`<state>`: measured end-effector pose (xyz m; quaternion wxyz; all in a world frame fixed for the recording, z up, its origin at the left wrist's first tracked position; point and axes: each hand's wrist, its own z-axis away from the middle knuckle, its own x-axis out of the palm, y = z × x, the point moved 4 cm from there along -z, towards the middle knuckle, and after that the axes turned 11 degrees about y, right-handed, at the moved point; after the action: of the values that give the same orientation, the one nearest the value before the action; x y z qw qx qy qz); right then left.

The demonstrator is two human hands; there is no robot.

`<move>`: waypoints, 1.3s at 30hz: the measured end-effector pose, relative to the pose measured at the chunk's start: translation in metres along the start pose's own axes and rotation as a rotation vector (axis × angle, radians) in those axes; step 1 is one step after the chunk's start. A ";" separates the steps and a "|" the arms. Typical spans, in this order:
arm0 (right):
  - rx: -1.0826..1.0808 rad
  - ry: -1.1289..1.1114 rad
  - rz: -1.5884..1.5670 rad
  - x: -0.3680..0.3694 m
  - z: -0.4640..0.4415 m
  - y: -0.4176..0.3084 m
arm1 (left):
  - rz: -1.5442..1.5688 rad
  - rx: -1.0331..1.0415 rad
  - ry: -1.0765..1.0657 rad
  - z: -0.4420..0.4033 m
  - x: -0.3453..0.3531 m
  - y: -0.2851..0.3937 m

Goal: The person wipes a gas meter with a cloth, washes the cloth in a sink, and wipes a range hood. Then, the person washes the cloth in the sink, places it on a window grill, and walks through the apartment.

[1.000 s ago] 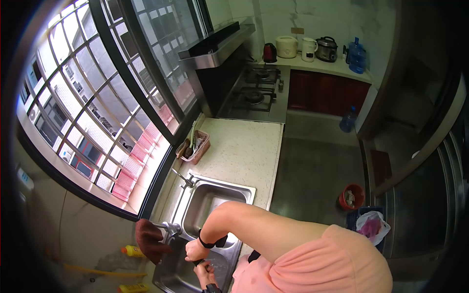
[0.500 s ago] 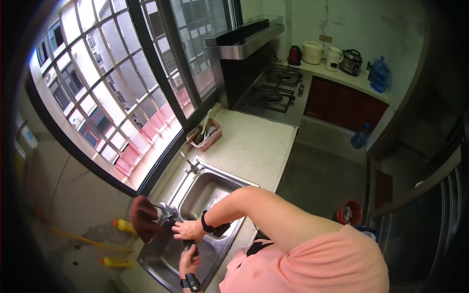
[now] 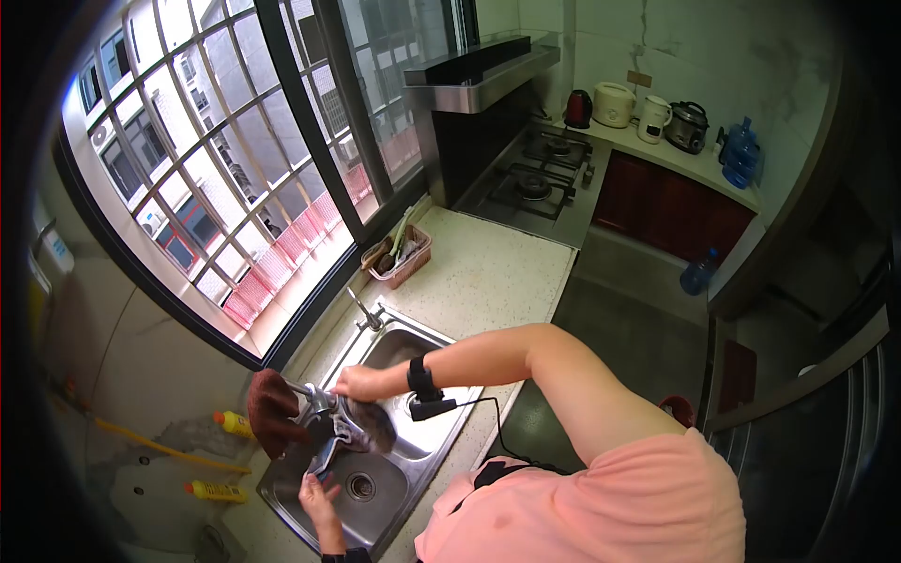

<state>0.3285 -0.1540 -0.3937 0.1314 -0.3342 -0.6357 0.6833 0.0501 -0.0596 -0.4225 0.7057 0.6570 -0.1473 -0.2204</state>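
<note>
Over the double steel sink, both hands are at a dark, partly blurred item with a black-and-white patterned part and a bluish edge. My right hand, closed at its upper end, is beside the faucet. Lower left, my left hand pinches the bluish end over the left basin, some fingers spread. The item spans between the hands, partly behind the faucet. What it is cannot be made out. A brown cloth hangs at the faucet's left.
Yellow bottles stand left of the sink. A pink basket with utensils sits on the counter near the window. Farther off are the gas stove, kettles, cookers and blue water bottles. A black cable hangs from my right wrist.
My hands have moved apart, the right up toward the faucet and the left down and left. The dark item, earlier bunched between them, is now stretched out. The left basin's drain has come into view.
</note>
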 end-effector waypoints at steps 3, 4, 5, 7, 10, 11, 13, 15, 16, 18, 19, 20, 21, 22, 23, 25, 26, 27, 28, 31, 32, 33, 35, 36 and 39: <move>0.261 0.057 -0.204 -0.047 -0.003 -0.014 | 0.173 0.091 0.049 0.005 0.000 0.040; 0.264 0.014 -0.236 -0.056 -0.009 -0.012 | 0.167 0.155 0.045 0.011 0.006 0.068; 0.268 -0.030 -0.270 -0.063 -0.013 -0.008 | 0.185 0.180 0.099 0.017 0.016 0.093; 0.136 -0.181 0.054 -0.070 0.002 -0.027 | 0.336 0.149 -0.047 0.018 0.029 0.130; -0.311 -0.489 0.614 -0.054 0.025 -0.047 | 0.304 0.277 -0.158 0.034 0.080 0.192; -0.387 -0.512 0.758 -0.048 0.033 -0.057 | 0.310 0.281 -0.227 0.035 0.095 0.203; -0.606 -0.267 0.446 -0.050 0.051 -0.089 | 0.323 0.288 -0.363 0.036 0.120 0.220; -0.789 -0.215 0.105 -0.046 0.061 -0.110 | 0.248 0.282 -0.464 0.032 0.133 0.232; -0.772 -0.286 -0.028 -0.045 0.066 -0.118 | 0.228 0.255 -0.506 0.028 0.136 0.234; -0.555 -0.459 -0.294 -0.037 0.068 -0.116 | 0.219 0.203 -0.606 0.022 0.136 0.242; -0.512 -0.452 -0.229 -0.040 0.068 -0.112 | 0.216 0.233 -0.575 0.023 0.132 0.252; -0.468 -0.447 -0.164 -0.052 0.070 -0.118 | 0.178 0.247 -0.557 0.025 0.126 0.259; -0.425 -0.443 -0.096 -0.063 0.072 -0.123 | 0.144 0.263 -0.538 0.027 0.121 0.266; -0.477 -0.411 -0.181 -0.073 0.077 -0.130 | 0.109 0.281 -0.514 0.030 0.117 0.273; -0.519 -0.364 -0.125 -0.078 0.076 -0.130 | 0.073 0.299 -0.493 0.033 0.113 0.278; -0.603 -0.260 -0.008 -0.089 0.073 -0.129 | -0.014 0.339 -0.503 0.036 0.109 0.289; -0.686 -0.231 0.048 -0.098 0.081 -0.135 | -0.064 0.361 -0.534 0.035 0.109 0.293; -0.742 -0.213 0.144 -0.099 0.082 -0.135 | -0.114 0.382 -0.566 0.035 0.110 0.296; -0.795 -0.196 0.240 -0.098 0.082 -0.135 | -0.136 0.390 -0.528 0.036 0.111 0.297; -0.896 -0.065 0.480 -0.106 0.085 -0.138 | -0.189 0.427 -0.484 0.029 0.110 0.293; -0.907 0.016 0.499 -0.111 0.084 -0.141 | -0.187 0.437 -0.465 0.027 0.110 0.292; -0.917 0.098 0.520 -0.118 0.081 -0.143 | -0.184 0.448 -0.446 0.026 0.111 0.292; -0.874 0.156 0.418 -0.132 0.070 -0.136 | -0.183 0.451 -0.420 0.021 0.113 0.291; -0.805 0.129 0.345 -0.144 0.060 -0.131 | -0.187 0.442 -0.412 0.017 0.113 0.290; -0.776 0.297 0.009 -0.172 0.056 -0.143 | -0.230 0.425 -0.424 0.016 0.120 0.290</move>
<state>0.3863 -0.2797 -0.2092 0.0831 -0.4567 -0.8189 0.3377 0.1792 -0.1221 -0.1428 0.4766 0.7415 -0.2588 -0.3949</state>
